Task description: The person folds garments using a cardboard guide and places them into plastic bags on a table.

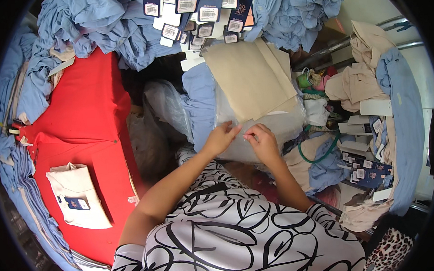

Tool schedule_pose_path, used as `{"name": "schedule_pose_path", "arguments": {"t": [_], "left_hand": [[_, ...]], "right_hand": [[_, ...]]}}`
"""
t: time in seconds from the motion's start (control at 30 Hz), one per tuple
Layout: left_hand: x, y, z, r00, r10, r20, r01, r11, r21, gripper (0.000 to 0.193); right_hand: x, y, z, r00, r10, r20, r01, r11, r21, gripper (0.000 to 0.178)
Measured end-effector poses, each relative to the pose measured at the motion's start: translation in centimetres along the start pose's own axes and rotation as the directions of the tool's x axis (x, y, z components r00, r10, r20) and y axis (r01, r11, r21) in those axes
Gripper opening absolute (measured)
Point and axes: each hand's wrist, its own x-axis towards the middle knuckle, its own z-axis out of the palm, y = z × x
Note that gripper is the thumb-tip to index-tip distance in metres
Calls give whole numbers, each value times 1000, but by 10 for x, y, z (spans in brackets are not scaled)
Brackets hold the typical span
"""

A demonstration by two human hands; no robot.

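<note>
My left hand (pixel 220 139) and my right hand (pixel 263 144) are close together in front of me, over my lap. Both are closed in a pinch at the near edge of a clear plastic sheet or bag (pixel 282 124). What lies between the fingertips is too small to make out. Just beyond them, sheets of tan paper (pixel 247 77) rest on the plastic. A folded light-blue garment (pixel 199 99) sticks out to the left of the plastic, partly covered by it.
To my left is a red cloth-covered board (pixel 79 111) with a folded cream garment (pixel 81 200) and its dark tag. Blue garments (pixel 101 21) and many hanging tags (pixel 209 13) lie at the far side. On the right, a rack holds beige cloth (pixel 355 85), a green ring (pixel 321 158) and more tags (pixel 368 176).
</note>
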Motion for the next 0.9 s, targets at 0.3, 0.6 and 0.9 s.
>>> {"name": "schedule_pose_path", "arguments": {"t": [0.3,0.6,0.9], "left_hand": [[5,21,-18,998,55,-41,-60,990,-128,32],[-27,21,-63,999,29,-14,-30,997,-67,31],[-63,18,-96,975,-169,143,192,967,-170,37]], "right_hand": [[40,-2,-24,973,-218,-74,175,911,-374,67],[74,34,-26,982,6,188,82,889,-451,75],[120,89,-47,855,348,-385,-469,837,-283,96]]}}
